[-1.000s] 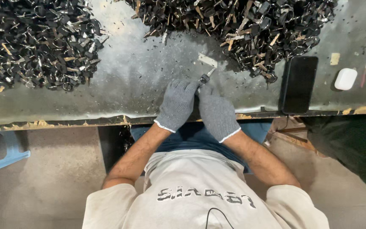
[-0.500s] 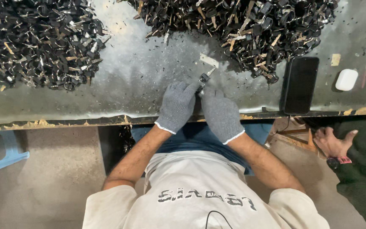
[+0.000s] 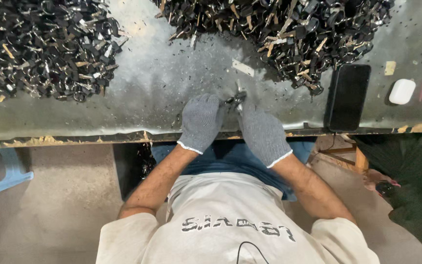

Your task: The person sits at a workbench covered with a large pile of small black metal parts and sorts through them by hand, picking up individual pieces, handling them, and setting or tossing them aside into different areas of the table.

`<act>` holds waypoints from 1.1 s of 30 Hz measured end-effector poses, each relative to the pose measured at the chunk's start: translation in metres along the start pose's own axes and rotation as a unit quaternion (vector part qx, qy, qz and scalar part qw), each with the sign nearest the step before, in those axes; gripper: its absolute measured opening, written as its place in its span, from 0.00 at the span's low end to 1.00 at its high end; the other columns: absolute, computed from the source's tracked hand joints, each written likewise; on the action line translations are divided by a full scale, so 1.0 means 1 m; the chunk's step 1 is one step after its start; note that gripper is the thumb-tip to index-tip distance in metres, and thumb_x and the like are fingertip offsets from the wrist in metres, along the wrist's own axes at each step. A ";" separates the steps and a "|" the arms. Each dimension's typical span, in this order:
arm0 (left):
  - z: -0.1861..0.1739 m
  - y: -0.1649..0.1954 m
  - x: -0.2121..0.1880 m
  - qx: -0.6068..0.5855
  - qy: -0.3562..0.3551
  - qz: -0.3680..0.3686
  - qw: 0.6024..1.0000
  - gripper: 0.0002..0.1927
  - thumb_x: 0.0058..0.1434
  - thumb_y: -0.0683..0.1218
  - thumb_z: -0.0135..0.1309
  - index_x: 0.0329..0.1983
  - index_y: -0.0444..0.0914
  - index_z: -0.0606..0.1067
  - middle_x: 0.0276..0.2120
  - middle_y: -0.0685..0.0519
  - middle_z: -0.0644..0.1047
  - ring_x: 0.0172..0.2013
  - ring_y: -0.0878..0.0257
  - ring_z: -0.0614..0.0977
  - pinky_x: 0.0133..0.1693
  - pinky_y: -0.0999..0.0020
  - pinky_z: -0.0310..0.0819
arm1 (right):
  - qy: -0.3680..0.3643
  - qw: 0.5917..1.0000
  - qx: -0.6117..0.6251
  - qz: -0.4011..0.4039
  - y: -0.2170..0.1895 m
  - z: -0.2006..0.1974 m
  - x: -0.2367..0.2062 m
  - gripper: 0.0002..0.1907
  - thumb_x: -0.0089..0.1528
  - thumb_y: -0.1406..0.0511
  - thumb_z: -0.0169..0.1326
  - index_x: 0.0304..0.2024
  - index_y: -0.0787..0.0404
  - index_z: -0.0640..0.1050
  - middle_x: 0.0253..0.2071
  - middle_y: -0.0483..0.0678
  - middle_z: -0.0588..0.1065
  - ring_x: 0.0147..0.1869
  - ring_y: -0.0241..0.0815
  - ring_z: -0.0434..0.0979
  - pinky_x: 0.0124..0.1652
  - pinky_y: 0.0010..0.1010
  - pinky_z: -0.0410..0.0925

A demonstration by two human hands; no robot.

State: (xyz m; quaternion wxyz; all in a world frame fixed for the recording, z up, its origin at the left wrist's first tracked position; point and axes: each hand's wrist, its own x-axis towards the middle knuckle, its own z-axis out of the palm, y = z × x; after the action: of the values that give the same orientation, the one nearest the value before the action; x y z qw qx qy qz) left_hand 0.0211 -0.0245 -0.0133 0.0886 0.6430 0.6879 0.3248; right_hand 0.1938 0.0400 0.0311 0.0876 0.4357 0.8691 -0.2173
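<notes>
Both gloved hands, left hand and right hand, pinch a small metal part over the tabletop, between two dark piles of parts.

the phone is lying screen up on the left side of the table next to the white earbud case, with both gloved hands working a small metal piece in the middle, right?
Not quite. The head view shows the phone on the right side of the table, not the left. The rest holds: it lies beside the white earbud case, and the left hand and right hand, both gloved, work a small metal piece in the middle.
</notes>
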 end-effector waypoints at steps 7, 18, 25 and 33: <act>0.013 0.002 -0.009 -0.013 -0.031 0.025 0.999 0.07 0.55 0.42 0.58 0.32 0.38 0.72 0.29 0.46 0.74 0.33 0.48 0.78 0.37 0.52 0.71 | 0.080 0.994 -0.071 -0.004 -0.011 0.019 0.000 0.10 0.67 0.63 0.52 0.42 0.65 0.71 0.31 0.60 0.78 0.27 0.57 0.81 0.24 0.45 0.73; 0.012 0.001 -0.004 0.007 -0.003 0.035 0.999 0.07 0.58 0.44 0.58 0.31 0.39 0.72 0.25 0.47 0.73 0.28 0.49 0.78 0.33 0.53 0.71 | 0.010 0.994 0.087 -0.064 0.012 -0.006 0.021 0.28 0.67 0.60 0.52 0.62 0.73 0.65 0.34 0.67 0.77 0.36 0.68 0.78 0.34 0.55 0.71; -0.010 -0.009 0.001 0.001 0.056 -0.025 0.998 0.07 0.58 0.44 0.62 0.31 0.42 0.74 0.27 0.49 0.75 0.27 0.52 0.78 0.32 0.55 0.71 | 0.036 0.996 -0.001 -0.081 0.007 -0.008 0.014 0.16 0.68 0.59 0.53 0.49 0.66 0.73 0.30 0.59 0.78 0.35 0.61 0.80 0.37 0.53 0.72; -0.032 -0.084 0.084 0.034 0.189 -0.068 0.979 0.14 0.64 0.40 0.60 0.53 0.38 0.75 0.44 0.48 0.80 0.47 0.53 0.79 0.51 0.55 0.72 | 0.106 0.993 -0.010 -0.048 -0.003 -0.001 0.011 0.20 0.68 0.58 0.52 0.58 0.64 0.73 0.29 0.63 0.78 0.32 0.62 0.80 0.33 0.52 0.73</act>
State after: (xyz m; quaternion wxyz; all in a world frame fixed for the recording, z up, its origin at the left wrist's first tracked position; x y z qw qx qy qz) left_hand -0.0786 0.0470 -0.0113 -0.0430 0.5245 0.7450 0.4099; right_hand 0.1852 0.0467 0.0295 -0.0109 0.4133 0.8954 -0.1655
